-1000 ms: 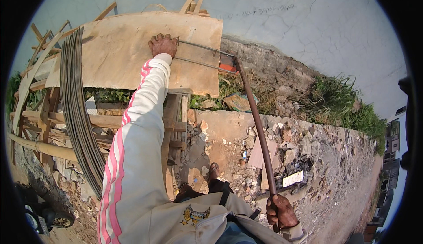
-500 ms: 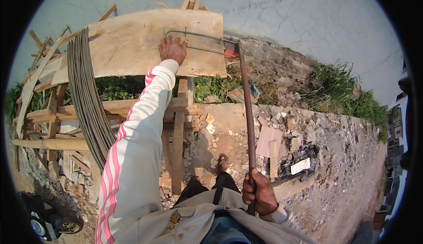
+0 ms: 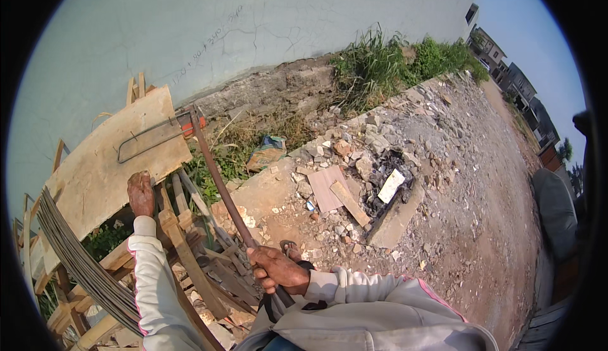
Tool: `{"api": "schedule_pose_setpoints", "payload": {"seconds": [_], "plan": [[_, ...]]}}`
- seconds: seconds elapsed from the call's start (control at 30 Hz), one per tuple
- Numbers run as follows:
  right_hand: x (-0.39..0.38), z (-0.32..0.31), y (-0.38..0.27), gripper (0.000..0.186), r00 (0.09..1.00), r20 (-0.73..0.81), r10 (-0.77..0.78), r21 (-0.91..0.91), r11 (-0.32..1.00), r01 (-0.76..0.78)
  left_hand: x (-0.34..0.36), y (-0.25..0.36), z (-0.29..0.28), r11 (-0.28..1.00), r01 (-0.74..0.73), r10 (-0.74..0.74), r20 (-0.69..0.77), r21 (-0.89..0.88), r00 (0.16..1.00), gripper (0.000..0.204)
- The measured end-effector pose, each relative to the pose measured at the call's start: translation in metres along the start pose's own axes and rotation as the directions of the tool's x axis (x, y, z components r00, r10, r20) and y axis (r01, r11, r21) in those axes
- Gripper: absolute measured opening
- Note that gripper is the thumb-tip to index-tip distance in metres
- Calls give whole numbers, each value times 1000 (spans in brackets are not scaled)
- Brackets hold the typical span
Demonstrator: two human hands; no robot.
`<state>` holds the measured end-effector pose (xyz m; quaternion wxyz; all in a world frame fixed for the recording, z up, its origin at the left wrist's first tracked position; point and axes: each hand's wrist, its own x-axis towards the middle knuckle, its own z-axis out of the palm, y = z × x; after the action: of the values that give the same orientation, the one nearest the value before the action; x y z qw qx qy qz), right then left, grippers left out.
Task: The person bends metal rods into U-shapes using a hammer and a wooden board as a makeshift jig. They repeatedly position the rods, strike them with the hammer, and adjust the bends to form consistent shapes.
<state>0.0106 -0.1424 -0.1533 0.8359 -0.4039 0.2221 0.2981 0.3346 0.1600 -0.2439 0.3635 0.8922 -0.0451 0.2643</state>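
My right hand (image 3: 278, 268) is closed round a long rusty pipe (image 3: 220, 186), whose far end reaches a red fixture (image 3: 196, 124) at the right end of a plywood board (image 3: 88, 192). A bent steel rod (image 3: 150, 147) forms a narrow U on the board, around small upright pins. My left hand (image 3: 140, 192) is at the board's near edge, below the rod's bend and apart from it, fingers bunched; I cannot make out what they hold. A bundle of long steel rods (image 3: 85, 268) drapes over the board's left part and the wooden supports (image 3: 171, 227).
A cracked wall (image 3: 278, 9) stands behind, with weeds (image 3: 361, 66) at its base. Broken rubble (image 3: 437, 154), loose planks (image 3: 347, 202) and a pale piece (image 3: 391, 185) cover the ground. A path (image 3: 506, 237) runs toward buildings (image 3: 519, 88); a dark covered object (image 3: 554, 205) sits at far right.
My view has swung right. My left hand has come down off the rod to the board's near edge. The pipe now slants leftward at its top, and my right hand has shifted left with it.
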Motion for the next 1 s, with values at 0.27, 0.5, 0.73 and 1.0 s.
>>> {"api": "schedule_pose_setpoints", "payload": {"seconds": [0.27,0.5,0.73,1.0], "plan": [[-49,-64,-61,30,994,-16,-104,-299,949,95,-4,23,22,1000,9,-11,-113,-16,994,45],[-32,-139,-112,35,835,137,-532,-516,682,519,42,59,36,999,31,-27,-136,28,990,37],[59,-175,-210,29,763,141,-631,-682,497,537,64,103,84,954,-211,161,226,215,961,39],[164,-185,-271,31,852,210,-480,-763,465,449,78,132,120,799,-285,113,333,530,936,29]]}}
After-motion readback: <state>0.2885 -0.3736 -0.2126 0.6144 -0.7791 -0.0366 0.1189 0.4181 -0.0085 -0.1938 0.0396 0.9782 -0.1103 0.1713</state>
